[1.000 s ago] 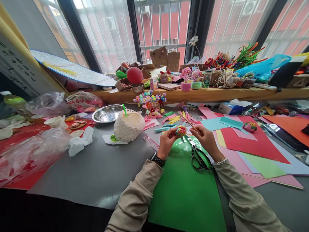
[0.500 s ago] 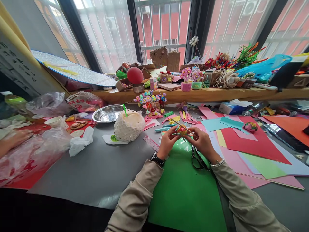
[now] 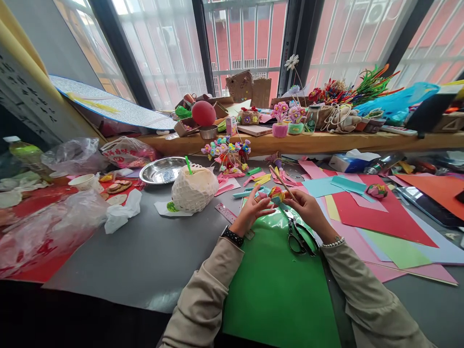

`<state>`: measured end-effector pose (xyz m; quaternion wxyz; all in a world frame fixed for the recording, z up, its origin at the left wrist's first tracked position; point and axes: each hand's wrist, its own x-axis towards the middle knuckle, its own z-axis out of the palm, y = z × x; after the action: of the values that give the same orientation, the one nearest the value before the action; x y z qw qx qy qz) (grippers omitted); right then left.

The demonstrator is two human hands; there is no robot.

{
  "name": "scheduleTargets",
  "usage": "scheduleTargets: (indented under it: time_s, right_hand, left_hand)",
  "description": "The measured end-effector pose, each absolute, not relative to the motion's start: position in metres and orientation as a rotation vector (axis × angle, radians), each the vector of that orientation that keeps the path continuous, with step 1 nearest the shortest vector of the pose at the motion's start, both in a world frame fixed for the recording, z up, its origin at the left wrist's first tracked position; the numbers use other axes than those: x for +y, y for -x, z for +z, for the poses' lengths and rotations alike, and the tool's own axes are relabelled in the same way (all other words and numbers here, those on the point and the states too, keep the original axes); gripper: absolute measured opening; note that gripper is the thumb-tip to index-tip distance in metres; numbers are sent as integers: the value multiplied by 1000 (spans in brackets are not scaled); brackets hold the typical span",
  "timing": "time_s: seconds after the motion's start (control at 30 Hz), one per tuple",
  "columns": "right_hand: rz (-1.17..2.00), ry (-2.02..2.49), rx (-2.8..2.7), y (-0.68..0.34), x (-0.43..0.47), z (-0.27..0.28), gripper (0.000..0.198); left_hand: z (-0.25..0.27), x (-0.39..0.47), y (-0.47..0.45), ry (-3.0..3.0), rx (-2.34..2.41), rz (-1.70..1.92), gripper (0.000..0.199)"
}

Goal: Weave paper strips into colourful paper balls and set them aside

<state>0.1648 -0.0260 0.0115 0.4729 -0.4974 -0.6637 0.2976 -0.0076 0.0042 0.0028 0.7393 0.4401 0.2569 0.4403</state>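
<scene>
My right hand (image 3: 311, 210) is closed around a thin wooden stick (image 3: 279, 179), which slants up and to the left. Against its fingertips sits a small folded paper flower (image 3: 276, 194) in yellow, red and teal. My left hand (image 3: 252, 211) is at the flower's left side with its fingers spread; whether a fingertip touches the flower I cannot tell. Beneath both hands lies a green sheet (image 3: 279, 290). Black-handled scissors (image 3: 299, 237) rest on it below my right hand. A pink ruler (image 3: 226, 212) pokes out beside my left wrist.
Coloured paper sheets (image 3: 384, 217) lie on the right, with another paper flower (image 3: 377, 191) on them. To the left stand a coconut with a green straw (image 3: 195, 190) and a metal plate (image 3: 163, 170). Behind are paper strips and a wooden ledge (image 3: 319, 140) crowded with crafts.
My left hand's fingers have opened away from the flower. The stick has turned steeper in my right hand. Another person's hand at the far left has gone from view.
</scene>
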Motion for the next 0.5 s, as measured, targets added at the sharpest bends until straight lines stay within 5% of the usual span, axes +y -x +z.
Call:
scheduleTargets:
  time_s: [0.1,0.27,0.5]
  right_hand:
    - [764,1206,-1691,-164,-25,10,31]
    - [675,1251,-1667,-167,-22,7,34]
    - [448,1240,-1624,-173,-24,10,32]
  left_hand:
    - [0,3,6,-1039,538,937,87]
    - [-2,5,4,-1058,535,945,59]
    - [-7,7,3,-978,626,942,48]
